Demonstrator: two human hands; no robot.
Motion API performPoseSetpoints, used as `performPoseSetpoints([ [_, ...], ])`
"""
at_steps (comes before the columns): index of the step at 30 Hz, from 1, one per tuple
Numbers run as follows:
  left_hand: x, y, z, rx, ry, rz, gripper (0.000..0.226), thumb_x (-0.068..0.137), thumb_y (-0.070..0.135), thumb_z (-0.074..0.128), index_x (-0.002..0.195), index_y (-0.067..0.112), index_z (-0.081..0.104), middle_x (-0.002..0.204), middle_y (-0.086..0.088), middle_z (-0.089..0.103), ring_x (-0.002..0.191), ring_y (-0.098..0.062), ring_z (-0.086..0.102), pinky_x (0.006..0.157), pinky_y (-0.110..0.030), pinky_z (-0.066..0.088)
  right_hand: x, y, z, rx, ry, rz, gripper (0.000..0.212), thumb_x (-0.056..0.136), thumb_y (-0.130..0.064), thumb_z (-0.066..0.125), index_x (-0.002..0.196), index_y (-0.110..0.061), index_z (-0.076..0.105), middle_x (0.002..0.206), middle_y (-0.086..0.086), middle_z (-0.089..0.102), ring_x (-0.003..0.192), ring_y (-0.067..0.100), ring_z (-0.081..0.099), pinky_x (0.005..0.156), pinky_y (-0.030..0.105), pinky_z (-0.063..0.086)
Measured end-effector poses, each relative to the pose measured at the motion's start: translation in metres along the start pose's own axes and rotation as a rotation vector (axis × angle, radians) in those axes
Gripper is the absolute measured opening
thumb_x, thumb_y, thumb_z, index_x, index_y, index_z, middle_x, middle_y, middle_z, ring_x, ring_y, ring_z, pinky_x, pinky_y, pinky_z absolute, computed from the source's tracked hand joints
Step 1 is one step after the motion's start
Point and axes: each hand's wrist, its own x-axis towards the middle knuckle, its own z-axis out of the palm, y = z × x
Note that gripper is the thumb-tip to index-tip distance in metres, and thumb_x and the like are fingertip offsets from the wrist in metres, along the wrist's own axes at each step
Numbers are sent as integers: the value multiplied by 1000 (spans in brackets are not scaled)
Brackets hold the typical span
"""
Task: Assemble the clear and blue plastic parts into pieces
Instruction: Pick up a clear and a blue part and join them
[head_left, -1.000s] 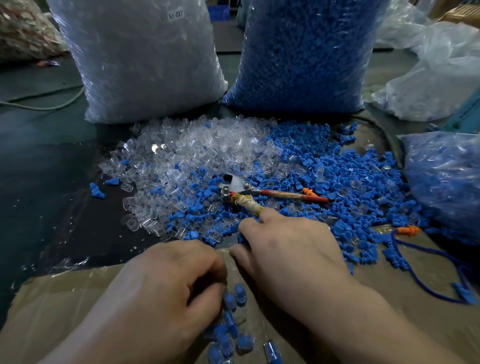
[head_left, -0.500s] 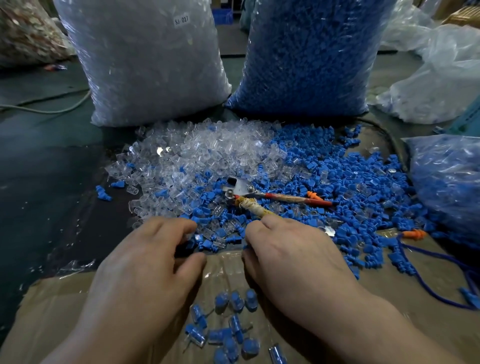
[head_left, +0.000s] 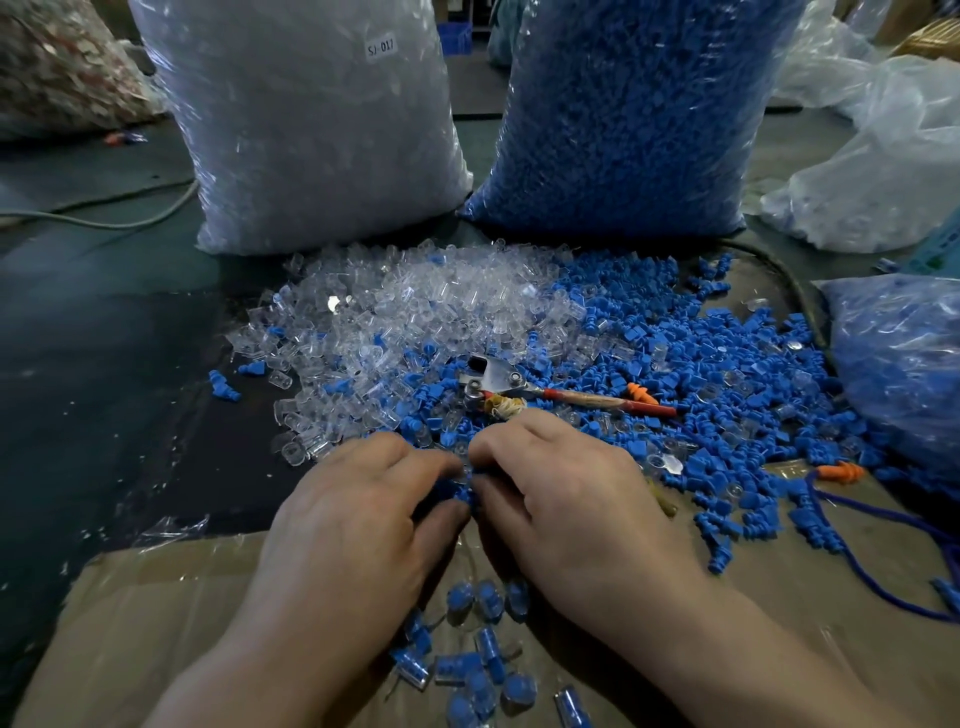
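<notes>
Head cam: left hand (head_left: 358, 519) and right hand (head_left: 566, 499) meet at the near edge of the loose parts. L fingers curled, thumb + index pinching a blue part (head_left: 456, 491). R fingers curled in beside it, tips hidden, can't tell what they hold. Clear parts (head_left: 415, 312) piled behind, blue parts (head_left: 727, 374) to the right, cutters (head_left: 498, 382) on top. Finished pieces (head_left: 483, 654) lie on cardboard (head_left: 156, 623) btw the wrists.

Red-handled cutters (head_left: 571, 397) lie beside an orange earplug (head_left: 642, 393), a grey cable (head_left: 104, 222) trailing far left.
</notes>
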Motion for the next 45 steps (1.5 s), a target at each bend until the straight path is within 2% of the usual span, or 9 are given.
performPoseSetpoints([
  [4, 0, -2, 5, -51, 26, 12, 28, 82, 45, 58, 103, 34, 73, 84, 14, 60, 81, -13, 60, 68, -30, 49, -1, -1, 2, 192, 41, 71, 2, 93, -37, 57, 95, -36, 57, 95, -19, 54, 90, 0, 52, 76, 22, 45],
  [8, 0, -4, 10, -119, 101, 17, 19, 92, 44, 59, 101, 35, 72, 87, 17, 59, 83, -9, 59, 69, -31, 50, 0, 0, 3, 323, 42, 144, 3, 91, -34, 63, 94, -35, 61, 94, -21, 57, 93, -4, 54, 76, 17, 45],
  [13, 0, -3, 10, -204, 146, 11, 30, 93, 52, 54, 102, 32, 74, 89, 18, 60, 84, -5, 60, 71, -34, 54, 0, 2, 4, 458, 39, 219, 4, 91, -33, 65, 91, -36, 63, 94, -26, 59, 89, -8, 56, 74, 7, 42],
  [25, -1, -4, 9, -268, 171, 95, 34, 85, 37, 61, 118, 33, 67, 101, 21, 57, 87, -5, 61, 72, -27, 53, 1, 4, 0, 809, -41, 241, 9, 93, -26, 65, 94, -35, 68, 90, -9, 73, 87, 10, 69, 82, 40, 58],
  [32, 0, -4, 8, -276, 199, 125, 37, 83, 39, 57, 117, 29, 68, 111, 21, 62, 105, -1, 59, 91, -15, 44, 0, 5, -2, 935, -43, 217, 10, 88, -31, 63, 95, -31, 69, 91, -1, 73, 88, 19, 71, 82, 47, 58],
  [35, -1, -2, 6, -265, 202, 80, 25, 83, 41, 68, 107, 36, 65, 101, 25, 62, 98, 3, 58, 80, -13, 45, 0, 5, -1, 883, -28, 207, 7, 90, -30, 63, 95, -34, 67, 88, -5, 72, 84, 16, 70, 78, 45, 59],
  [38, -3, 2, 3, -309, 214, -70, 22, 73, 44, 72, 90, 43, 58, 83, 22, 62, 88, 5, 58, 53, -12, 44, -2, 5, -2, 814, 42, 224, 12, 93, -24, 63, 94, -37, 64, 87, -8, 71, 79, 10, 70, 72, 36, 60],
  [41, -3, 4, 5, -462, 211, -201, 25, 69, 44, 76, 84, 41, 57, 88, 29, 63, 79, 8, 59, 61, -6, 47, -5, 4, -6, 658, 93, 205, 7, 91, -33, 60, 95, -39, 61, 90, -11, 67, 77, 9, 67, 67, 36, 58],
  [45, -2, 0, 6, -679, 106, -283, 37, 58, 57, 76, 86, 37, 62, 72, 11, 68, 57, -7, 64, 46, -22, 53, -9, 2, -10, 533, 115, 167, 10, 87, -46, 56, 96, -43, 58, 87, -17, 65, 72, 5, 63, 60, 30, 54],
])
